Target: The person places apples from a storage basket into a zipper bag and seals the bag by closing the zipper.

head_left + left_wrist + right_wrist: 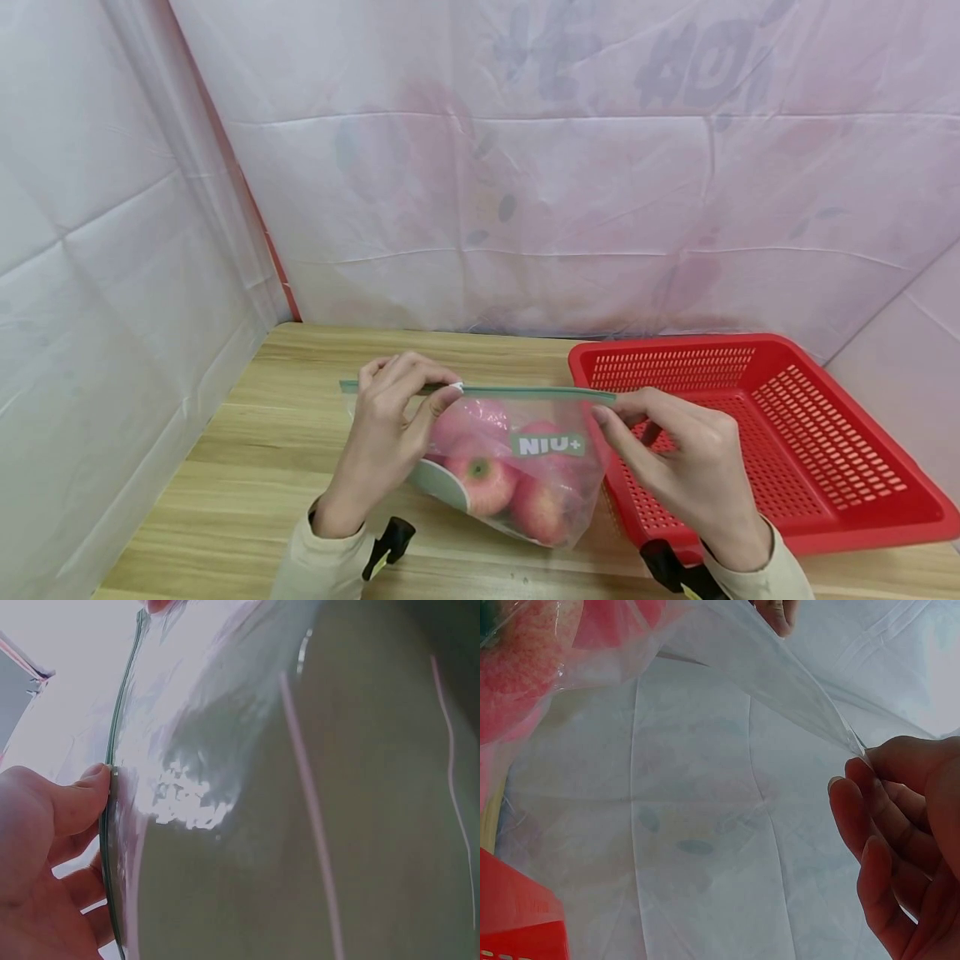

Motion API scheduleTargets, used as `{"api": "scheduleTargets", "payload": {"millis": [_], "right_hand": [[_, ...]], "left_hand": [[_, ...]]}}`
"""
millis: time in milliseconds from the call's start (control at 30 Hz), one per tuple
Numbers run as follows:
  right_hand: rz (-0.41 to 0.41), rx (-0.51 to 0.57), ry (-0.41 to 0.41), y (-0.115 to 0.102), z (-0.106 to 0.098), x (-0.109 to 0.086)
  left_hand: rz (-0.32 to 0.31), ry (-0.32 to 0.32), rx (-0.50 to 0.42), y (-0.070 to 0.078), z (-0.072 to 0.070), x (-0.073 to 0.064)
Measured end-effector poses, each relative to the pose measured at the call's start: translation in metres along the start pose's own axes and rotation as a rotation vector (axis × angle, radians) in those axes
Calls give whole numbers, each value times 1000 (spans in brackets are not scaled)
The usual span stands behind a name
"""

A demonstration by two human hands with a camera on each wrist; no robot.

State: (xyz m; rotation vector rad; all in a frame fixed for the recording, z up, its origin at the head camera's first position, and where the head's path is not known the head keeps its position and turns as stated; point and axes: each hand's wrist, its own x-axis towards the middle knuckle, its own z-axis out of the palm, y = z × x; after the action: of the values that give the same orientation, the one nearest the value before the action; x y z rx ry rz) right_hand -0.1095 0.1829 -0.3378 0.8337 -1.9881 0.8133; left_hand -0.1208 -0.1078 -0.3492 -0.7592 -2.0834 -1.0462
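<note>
A clear zip bag (588, 500) with a green zip strip and a NIU+ label holds several red apples (487, 483). Its strip runs level across the top, and its lower part is over the wooden table. My left hand (386, 433) pinches the strip left of the middle, at a small white slider (457, 386). At the strip's right end, my right hand (686, 458) pinches the bag's corner between thumb and forefinger. From the left wrist, the bag's green-grey side (300, 825) fills most of the view. In the right wrist view, the bag's corner meets the right fingertips (859, 769).
A red plastic basket (892, 533) with slotted walls stands on the table (225, 467), right of the bag and partly behind my right hand. White printed sheets (585, 183) hang behind the table and along the left side.
</note>
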Motion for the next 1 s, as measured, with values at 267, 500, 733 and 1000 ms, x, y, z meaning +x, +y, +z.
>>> {"api": "scheduleTargets", "payload": {"millis": [267, 500, 733, 1000], "right_hand": [[10, -10, -2, 0, 0, 0], [13, -10, 1, 0, -1, 0], [4, -8, 8, 1, -1, 0], [10, -13, 8, 0, -2, 0]], "left_hand": [[10, 12, 1, -1, -1, 1], [10, 15, 2, -1, -2, 1], [-1, 15, 10, -1, -4, 1], [7, 22, 10, -2, -5, 1]]}}
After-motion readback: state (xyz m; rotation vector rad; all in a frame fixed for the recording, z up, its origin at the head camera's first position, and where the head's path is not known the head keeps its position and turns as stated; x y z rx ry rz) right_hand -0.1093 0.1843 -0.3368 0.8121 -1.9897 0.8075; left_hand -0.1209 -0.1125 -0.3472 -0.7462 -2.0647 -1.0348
